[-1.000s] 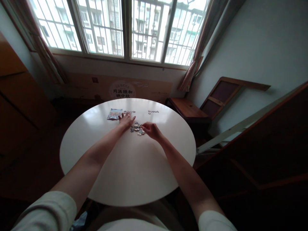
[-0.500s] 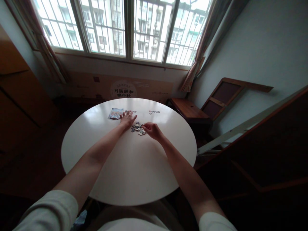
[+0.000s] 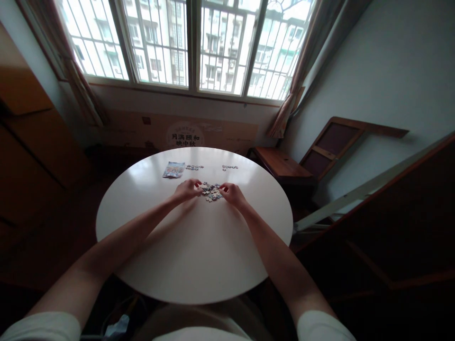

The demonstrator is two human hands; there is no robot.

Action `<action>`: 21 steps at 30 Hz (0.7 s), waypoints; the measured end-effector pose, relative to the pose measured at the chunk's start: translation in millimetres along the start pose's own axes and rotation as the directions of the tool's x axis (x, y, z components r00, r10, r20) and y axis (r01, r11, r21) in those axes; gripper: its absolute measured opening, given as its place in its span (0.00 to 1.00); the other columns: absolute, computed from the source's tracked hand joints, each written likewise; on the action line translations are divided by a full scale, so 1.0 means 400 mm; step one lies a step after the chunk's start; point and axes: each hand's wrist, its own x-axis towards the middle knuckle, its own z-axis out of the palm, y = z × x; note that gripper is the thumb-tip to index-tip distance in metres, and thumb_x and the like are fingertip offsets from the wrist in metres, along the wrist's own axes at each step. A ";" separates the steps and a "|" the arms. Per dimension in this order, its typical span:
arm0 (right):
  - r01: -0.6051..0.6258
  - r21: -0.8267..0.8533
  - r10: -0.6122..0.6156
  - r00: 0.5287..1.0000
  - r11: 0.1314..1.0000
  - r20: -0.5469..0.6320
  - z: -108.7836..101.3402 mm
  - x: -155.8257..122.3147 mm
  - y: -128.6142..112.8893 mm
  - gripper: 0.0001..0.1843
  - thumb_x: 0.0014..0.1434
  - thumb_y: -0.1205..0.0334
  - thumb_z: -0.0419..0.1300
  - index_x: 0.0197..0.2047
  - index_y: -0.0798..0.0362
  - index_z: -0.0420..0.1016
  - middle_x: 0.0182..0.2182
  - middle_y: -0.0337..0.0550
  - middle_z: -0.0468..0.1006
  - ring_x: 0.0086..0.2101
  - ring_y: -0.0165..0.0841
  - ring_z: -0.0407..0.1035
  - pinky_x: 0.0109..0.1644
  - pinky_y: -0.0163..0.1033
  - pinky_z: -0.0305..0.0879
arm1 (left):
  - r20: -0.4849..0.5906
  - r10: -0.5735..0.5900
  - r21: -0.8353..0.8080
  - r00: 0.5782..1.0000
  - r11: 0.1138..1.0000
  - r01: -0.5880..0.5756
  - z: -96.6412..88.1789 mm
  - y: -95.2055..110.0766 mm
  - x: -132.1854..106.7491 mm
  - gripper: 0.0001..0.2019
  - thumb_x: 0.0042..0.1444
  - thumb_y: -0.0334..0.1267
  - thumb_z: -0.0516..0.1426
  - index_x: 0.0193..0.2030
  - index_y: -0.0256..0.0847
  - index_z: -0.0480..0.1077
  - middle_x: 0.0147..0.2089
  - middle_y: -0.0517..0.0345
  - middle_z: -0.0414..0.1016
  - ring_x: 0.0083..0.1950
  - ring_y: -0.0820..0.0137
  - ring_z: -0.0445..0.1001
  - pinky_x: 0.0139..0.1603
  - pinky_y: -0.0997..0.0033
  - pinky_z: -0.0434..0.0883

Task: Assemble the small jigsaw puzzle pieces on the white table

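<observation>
A small heap of loose jigsaw pieces lies on the round white table, a little past its middle. My left hand rests at the heap's left edge with its fingers curled in. At the heap's right edge, my right hand has its fingers pinched together over the pieces. What either hand holds is too small to make out. Two short rows of joined pieces and more joined pieces lie further back. A printed picture card lies at the far left of the table.
A low wooden bench and a leaning wooden frame stand to the right. A flat cardboard box leans under the barred window. Dark wooden furniture fills the left side, and a slanted board the right.
My left hand has drawn back from near the far pieces and closed at the heap's left edge. My right hand stays at the heap. The view has shifted slightly.
</observation>
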 end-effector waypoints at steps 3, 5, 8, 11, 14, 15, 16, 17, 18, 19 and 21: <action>0.007 -0.004 -0.007 1.000 1.000 0.012 0.005 -0.004 -0.008 0.09 0.53 0.64 0.58 0.36 0.54 0.79 0.26 0.43 0.77 0.25 0.29 0.68 0.31 0.32 0.60 | -0.061 0.065 0.009 0.996 0.998 -0.065 -0.006 0.019 -0.038 0.18 0.52 0.46 0.56 0.47 0.43 0.72 0.45 0.55 0.74 0.35 0.70 0.73 0.36 0.72 0.67; 0.031 0.017 -0.031 0.999 0.999 0.028 0.007 -0.008 -0.013 0.10 0.53 0.64 0.58 0.37 0.55 0.78 0.25 0.42 0.77 0.25 0.28 0.67 0.31 0.31 0.59 | -0.082 0.143 0.007 0.986 0.990 -0.143 -0.007 0.021 -0.054 0.16 0.54 0.45 0.54 0.46 0.43 0.73 0.46 0.54 0.72 0.33 0.72 0.73 0.35 0.72 0.67; 0.075 0.074 -0.080 0.994 0.994 0.075 0.009 -0.014 -0.017 0.11 0.54 0.64 0.58 0.38 0.56 0.78 0.24 0.41 0.76 0.24 0.27 0.66 0.30 0.31 0.58 | -0.068 0.209 -0.013 0.976 0.978 -0.211 -0.006 0.010 -0.065 0.14 0.57 0.45 0.51 0.41 0.42 0.74 0.41 0.56 0.73 0.30 0.74 0.71 0.35 0.73 0.66; 0.097 0.101 -0.107 0.989 0.990 0.101 0.011 -0.019 -0.017 0.13 0.55 0.63 0.57 0.42 0.57 0.77 0.24 0.41 0.75 0.23 0.26 0.64 0.30 0.30 0.57 | -0.049 0.188 -0.025 0.981 0.982 -0.190 -0.004 -0.002 -0.069 0.16 0.58 0.48 0.50 0.40 0.42 0.75 0.35 0.57 0.74 0.30 0.73 0.70 0.34 0.74 0.66; 0.136 0.101 -0.150 0.978 0.985 0.147 0.013 -0.020 -0.014 0.17 0.54 0.61 0.58 0.47 0.56 0.75 0.25 0.39 0.75 0.24 0.26 0.64 0.30 0.30 0.57 | -0.043 0.170 0.001 0.984 0.985 -0.170 -0.002 0.000 -0.074 0.16 0.58 0.47 0.50 0.42 0.43 0.75 0.36 0.58 0.75 0.32 0.72 0.71 0.35 0.74 0.65; 0.152 0.091 -0.165 0.972 0.984 0.170 0.013 -0.020 -0.013 0.19 0.54 0.59 0.59 0.49 0.56 0.74 0.25 0.39 0.74 0.24 0.26 0.64 0.30 0.30 0.57 | -0.035 0.170 0.015 0.985 0.985 -0.170 -0.001 0.003 -0.076 0.15 0.57 0.46 0.51 0.43 0.44 0.74 0.37 0.58 0.75 0.33 0.71 0.71 0.35 0.74 0.65; 0.166 0.078 -0.178 0.965 0.983 0.194 0.013 -0.021 -0.014 0.21 0.53 0.58 0.60 0.50 0.55 0.73 0.25 0.39 0.74 0.24 0.26 0.64 0.30 0.30 0.57 | -0.024 0.170 0.030 0.985 0.985 -0.169 0.000 0.006 -0.078 0.15 0.57 0.46 0.51 0.44 0.44 0.74 0.37 0.57 0.75 0.34 0.71 0.72 0.36 0.74 0.66; 0.178 0.062 -0.187 0.958 0.982 0.216 0.013 -0.022 -0.016 0.22 0.53 0.56 0.61 0.51 0.55 0.73 0.25 0.39 0.75 0.24 0.27 0.64 0.30 0.30 0.57 | -0.013 0.168 0.044 0.986 0.985 -0.167 0.000 0.010 -0.080 0.15 0.57 0.45 0.51 0.44 0.44 0.74 0.38 0.57 0.75 0.35 0.70 0.72 0.37 0.74 0.66; 0.187 0.047 -0.193 0.953 0.981 0.232 0.013 -0.023 -0.019 0.23 0.53 0.55 0.61 0.51 0.54 0.73 0.25 0.39 0.75 0.24 0.27 0.65 0.29 0.31 0.56 | -0.005 0.166 0.056 0.986 0.985 -0.165 0.001 0.013 -0.082 0.15 0.57 0.44 0.51 0.45 0.45 0.74 0.38 0.57 0.75 0.36 0.70 0.72 0.37 0.73 0.66; 0.192 0.032 -0.194 0.951 0.981 0.241 0.012 -0.025 -0.024 0.23 0.53 0.54 0.61 0.51 0.53 0.73 0.25 0.39 0.75 0.24 0.28 0.65 0.29 0.31 0.56 | -0.001 0.164 0.065 0.986 0.984 -0.164 0.001 0.015 -0.083 0.15 0.57 0.44 0.51 0.46 0.44 0.74 0.39 0.57 0.75 0.36 0.69 0.73 0.38 0.73 0.66; 0.193 -0.003 -0.187 0.953 0.981 0.237 0.010 -0.032 -0.039 0.23 0.53 0.52 0.61 0.51 0.51 0.74 0.25 0.40 0.76 0.24 0.29 0.65 0.29 0.32 0.56 | -0.003 0.169 0.073 0.986 0.983 -0.168 0.001 0.017 -0.084 0.15 0.57 0.43 0.51 0.47 0.44 0.73 0.39 0.57 0.75 0.36 0.69 0.73 0.37 0.73 0.66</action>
